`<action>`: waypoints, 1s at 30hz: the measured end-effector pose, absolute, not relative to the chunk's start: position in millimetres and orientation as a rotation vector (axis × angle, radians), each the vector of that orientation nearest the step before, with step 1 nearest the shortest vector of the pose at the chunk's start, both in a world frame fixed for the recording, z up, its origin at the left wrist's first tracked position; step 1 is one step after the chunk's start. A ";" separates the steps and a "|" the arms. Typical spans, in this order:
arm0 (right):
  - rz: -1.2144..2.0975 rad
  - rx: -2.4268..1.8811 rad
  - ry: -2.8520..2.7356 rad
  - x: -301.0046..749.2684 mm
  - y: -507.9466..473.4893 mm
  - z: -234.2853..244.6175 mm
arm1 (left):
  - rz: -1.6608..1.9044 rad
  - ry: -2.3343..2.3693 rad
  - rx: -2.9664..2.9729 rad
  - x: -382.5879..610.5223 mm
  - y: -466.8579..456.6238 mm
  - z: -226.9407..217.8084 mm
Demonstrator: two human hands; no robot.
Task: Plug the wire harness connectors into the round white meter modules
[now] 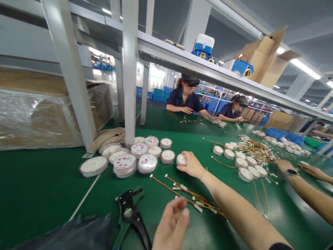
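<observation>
My right hand reaches across the green bench with its fingers and thumb around the sides of a small round white disc in a clear case. Nearer to me, my left hand is raised over the bench with fingers slightly bent and thumb apart; it holds nothing I can see. Just beyond it lies a loose bunch of brown-yellow cables with white connectors. To the left are a wire stripper with black and green handles and several stacked round discs, some with red-marked tops.
A grey metal post stands at the discs, below a shelf with blue meters and a box. Right of my arm lie more white discs and a cable heap. Another person's hand is by it; two people sit opposite.
</observation>
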State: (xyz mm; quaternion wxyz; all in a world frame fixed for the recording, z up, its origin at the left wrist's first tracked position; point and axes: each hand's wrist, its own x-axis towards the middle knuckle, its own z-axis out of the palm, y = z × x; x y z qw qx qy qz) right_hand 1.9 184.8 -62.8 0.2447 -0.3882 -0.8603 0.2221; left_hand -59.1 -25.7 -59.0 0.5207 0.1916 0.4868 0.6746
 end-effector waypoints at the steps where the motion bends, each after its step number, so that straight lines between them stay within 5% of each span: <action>1: 0.635 -1.019 -2.353 10.0 167.0 -54.2 | 1.670 1.188 0.352 -62.5 -24.4 -53.7; 7: 0.974 -0.439 -2.523 64.9 66.3 -17.0 | 1.485 0.899 0.204 -63.7 -23.4 -27.7; 14: 0.697 -1.115 -2.310 58.9 118.3 -69.0 | 1.660 1.066 0.228 -63.2 -20.3 -27.2; 21: 0.602 -1.156 -2.218 42.6 111.7 -101.9 | 1.576 1.016 0.334 -61.3 -29.8 -21.0; 30: 0.386 -1.075 -1.518 117.0 88.8 -25.5 | 1.505 0.898 0.359 -47.7 -35.9 -16.3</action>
